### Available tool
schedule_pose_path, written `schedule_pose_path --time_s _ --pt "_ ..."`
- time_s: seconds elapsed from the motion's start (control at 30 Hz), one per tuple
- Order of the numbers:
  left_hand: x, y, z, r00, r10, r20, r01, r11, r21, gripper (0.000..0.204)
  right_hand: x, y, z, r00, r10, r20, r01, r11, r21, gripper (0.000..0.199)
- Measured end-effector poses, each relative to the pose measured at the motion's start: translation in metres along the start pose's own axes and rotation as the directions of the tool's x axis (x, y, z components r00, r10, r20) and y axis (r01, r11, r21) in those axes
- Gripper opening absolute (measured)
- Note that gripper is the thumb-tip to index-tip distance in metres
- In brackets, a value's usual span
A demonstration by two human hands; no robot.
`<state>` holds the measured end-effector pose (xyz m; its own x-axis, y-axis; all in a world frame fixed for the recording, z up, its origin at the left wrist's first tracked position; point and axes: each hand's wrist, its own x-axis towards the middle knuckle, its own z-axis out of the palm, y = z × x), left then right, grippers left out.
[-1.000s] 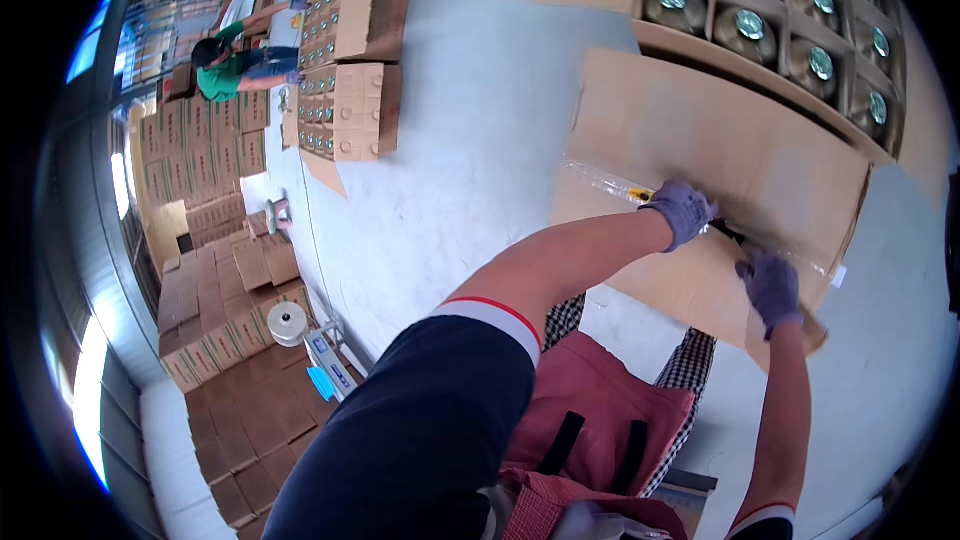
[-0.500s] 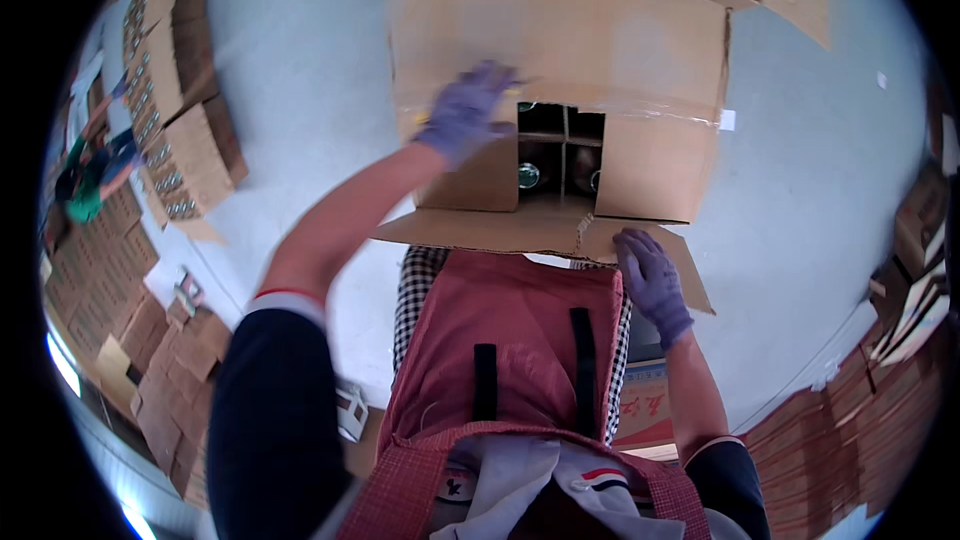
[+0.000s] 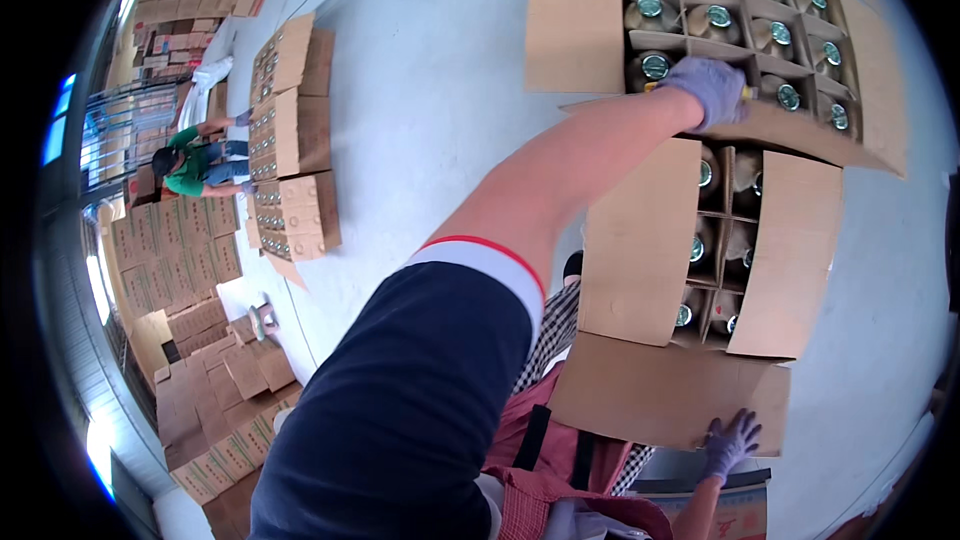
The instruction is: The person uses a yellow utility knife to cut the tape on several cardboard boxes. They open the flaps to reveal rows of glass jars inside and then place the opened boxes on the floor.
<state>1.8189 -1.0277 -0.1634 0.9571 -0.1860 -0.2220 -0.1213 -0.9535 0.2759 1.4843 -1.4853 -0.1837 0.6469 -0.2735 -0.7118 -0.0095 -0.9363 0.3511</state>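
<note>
My left hand (image 3: pixel 708 92), in a purple glove, reaches to the far edge of a cardboard box (image 3: pixel 640 250). Its fingers are curled round a slim tool with yellow ends (image 3: pixel 748 94), mostly hidden by the glove. Below that hand the box's far flap (image 3: pixel 790 128) stands folded outward toward another carton. Between the two side flaps, several capped glass bottles (image 3: pixel 697 248) show in cardboard dividers. My right hand (image 3: pixel 731 443), also gloved, rests with fingers spread on the near flap (image 3: pixel 665 395), which slopes toward me.
Beyond stands an opened carton (image 3: pixel 575 20) of green-capped bottles in dividers. At the left, a co-worker (image 3: pixel 190 170) in green leans over a row of open boxes (image 3: pixel 300 135). Stacked cartons (image 3: pixel 225 385) lie behind, and a printed box (image 3: pixel 735 515) sits by my right arm.
My left hand has moved to the far edge, and the far flap has swung away from the opening, showing more bottles. The view has turned left. My right hand stays at the near flap.
</note>
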Motion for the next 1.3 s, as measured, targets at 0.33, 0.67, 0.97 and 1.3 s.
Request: schedule_pose_path --time_s 0.33,0.67,0.97,1.3 --pt "0.009 -0.013 0.023 0.958 0.104 0.268 -0.067 0.987 -0.144 0.06 0.075 -0.161 0.083 0.876 0.035 0.482 -0.471 0.286 0.835 0.099" --pt "-0.067 0.016 0.07 0.999 -0.031 0.044 0.032 0.999 -0.031 0.032 0.098 -0.178 0.145 0.921 -0.203 0.333 -0.381 -0.654 0.654 0.03" --pt "-0.107 0.123 0.045 0.908 -0.011 0.419 0.052 0.995 -0.086 0.048 0.038 -0.105 0.261 0.925 0.012 0.381 -0.235 -0.769 0.595 0.031" --pt "0.014 0.025 0.179 0.984 -0.065 -0.166 0.096 0.978 0.184 0.042 0.035 -0.049 0.285 0.969 -0.158 0.188 -0.177 -0.98 0.088 0.072"
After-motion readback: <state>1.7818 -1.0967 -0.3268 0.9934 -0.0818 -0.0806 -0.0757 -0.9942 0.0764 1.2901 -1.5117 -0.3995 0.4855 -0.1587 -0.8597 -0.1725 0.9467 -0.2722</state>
